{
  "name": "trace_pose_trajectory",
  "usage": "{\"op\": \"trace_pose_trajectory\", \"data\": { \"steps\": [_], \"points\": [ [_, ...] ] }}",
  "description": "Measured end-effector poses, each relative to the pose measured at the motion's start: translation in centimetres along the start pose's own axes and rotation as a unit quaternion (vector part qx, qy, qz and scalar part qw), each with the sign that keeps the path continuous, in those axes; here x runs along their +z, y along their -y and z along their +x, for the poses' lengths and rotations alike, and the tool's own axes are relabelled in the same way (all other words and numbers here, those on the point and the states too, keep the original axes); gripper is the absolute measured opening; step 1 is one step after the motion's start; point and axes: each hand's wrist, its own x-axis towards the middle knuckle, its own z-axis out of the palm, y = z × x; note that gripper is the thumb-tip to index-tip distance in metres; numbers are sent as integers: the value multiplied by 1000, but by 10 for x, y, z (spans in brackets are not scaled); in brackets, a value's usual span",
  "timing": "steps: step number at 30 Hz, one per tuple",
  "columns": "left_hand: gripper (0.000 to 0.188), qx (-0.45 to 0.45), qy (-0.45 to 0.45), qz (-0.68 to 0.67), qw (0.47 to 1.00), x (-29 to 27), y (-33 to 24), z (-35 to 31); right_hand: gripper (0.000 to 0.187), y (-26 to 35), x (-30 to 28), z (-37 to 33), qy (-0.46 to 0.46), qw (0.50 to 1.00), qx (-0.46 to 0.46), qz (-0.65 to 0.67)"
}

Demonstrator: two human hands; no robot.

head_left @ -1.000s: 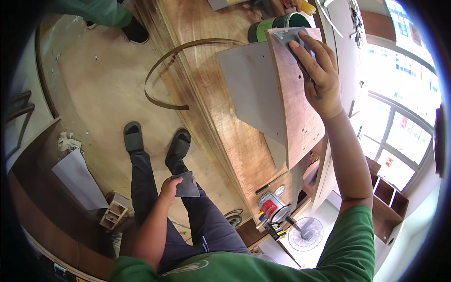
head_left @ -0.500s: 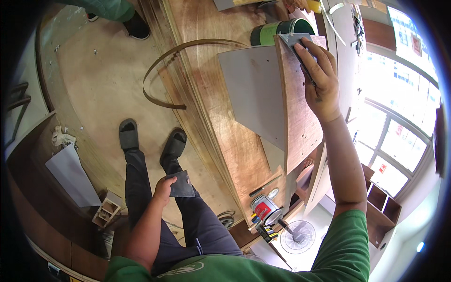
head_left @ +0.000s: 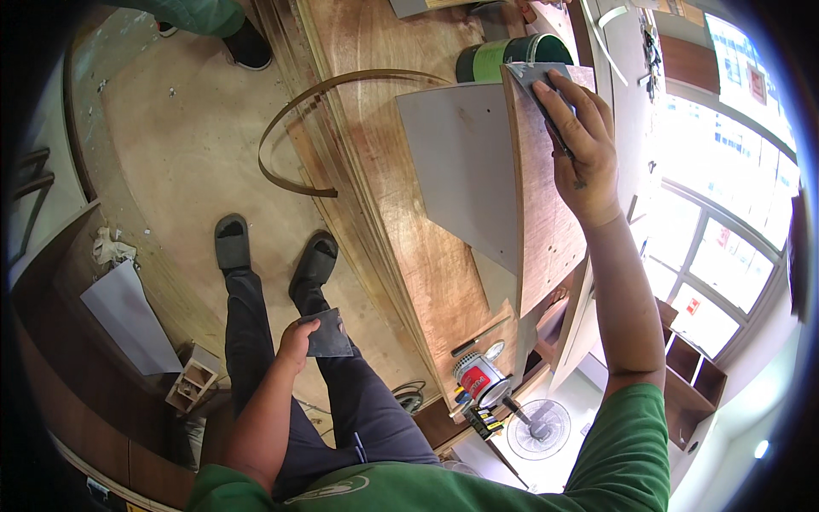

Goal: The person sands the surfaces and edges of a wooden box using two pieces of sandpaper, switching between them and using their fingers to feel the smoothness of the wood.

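Note:
My right hand (head_left: 589, 166) is closed on a dark grey flat spreader (head_left: 539, 78), its fingers stretched along it. The spreader lies against the far upper end of a reddish-brown plywood panel (head_left: 550, 243). A pale grey board (head_left: 465, 162) adjoins that panel at an angle on its left side. Low over my lap, my left hand (head_left: 294, 346) grips a dark grey square plate (head_left: 329, 335) between thumb and fingers. The plate looks thin and has a worn, lighter patch near one corner. Just beyond the panel lies a dark green can (head_left: 516, 56).
A curved brown strip (head_left: 271, 141) arches off the workbench (head_left: 375, 128). A red and silver power tool (head_left: 482, 380) sits at the bench's near end, by a fan (head_left: 539, 429). Another person's shoe (head_left: 247, 47) shows at the upper left. A wooden box (head_left: 193, 382) stands on the floor.
My right hand and its spreader have shifted very slightly at the panel's top. At the upper edge, another person's hand and a yellow thing have mostly moved out of view. My left hand stays put.

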Motion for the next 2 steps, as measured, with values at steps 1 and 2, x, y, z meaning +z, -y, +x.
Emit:
{"op": "trace_pose_trajectory", "data": {
  "steps": [1,2],
  "points": [
    [34,-1,0,-2,1000,-1,1,1,71,0,1,0,-1,1000,0,-5],
    [35,-2,2,-3,1000,-1,1,1,71,-1,1,-1,-1,1000,-3,-4]
  ]
}}
